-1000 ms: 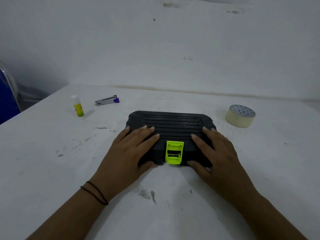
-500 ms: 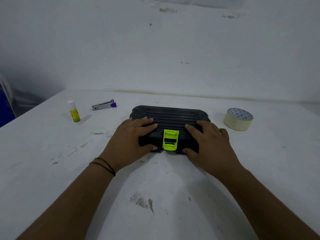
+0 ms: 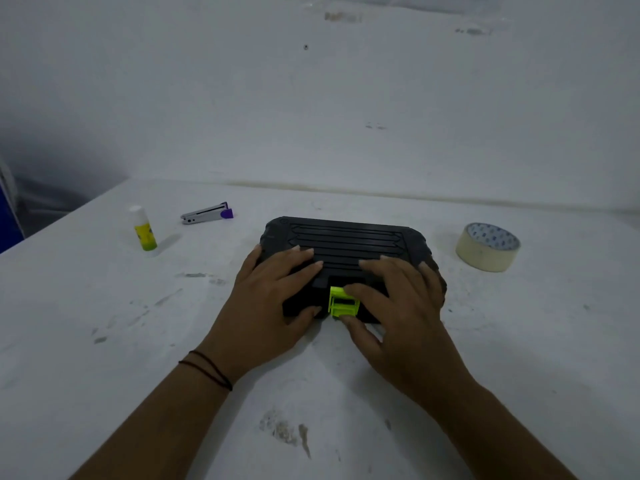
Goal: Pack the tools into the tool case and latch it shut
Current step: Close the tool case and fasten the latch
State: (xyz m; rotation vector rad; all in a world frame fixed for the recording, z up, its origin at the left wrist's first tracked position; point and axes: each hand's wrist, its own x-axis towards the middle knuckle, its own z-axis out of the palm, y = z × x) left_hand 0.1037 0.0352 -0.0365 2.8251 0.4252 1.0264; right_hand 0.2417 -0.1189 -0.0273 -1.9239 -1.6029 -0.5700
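Observation:
A black ribbed tool case (image 3: 346,239) lies closed on the white table, its lime-green latch (image 3: 341,303) at the front middle. My left hand (image 3: 266,299) lies flat on the left part of the lid, thumb against the front edge. My right hand (image 3: 398,306) rests on the right part, with its index finger on top of the latch and its thumb under the latch's lower edge. The latch looks tilted out from the case front. The case's inside is hidden.
A glue stick (image 3: 143,230) stands upright at the far left, a small stapler with a purple end (image 3: 207,213) lies behind it. A roll of masking tape (image 3: 486,245) sits to the right of the case. A wall runs along the table's far edge.
My right hand has shifted left onto the green latch, pinching it between index finger and thumb, and the latch has tipped outward. My left hand stays on the lid.

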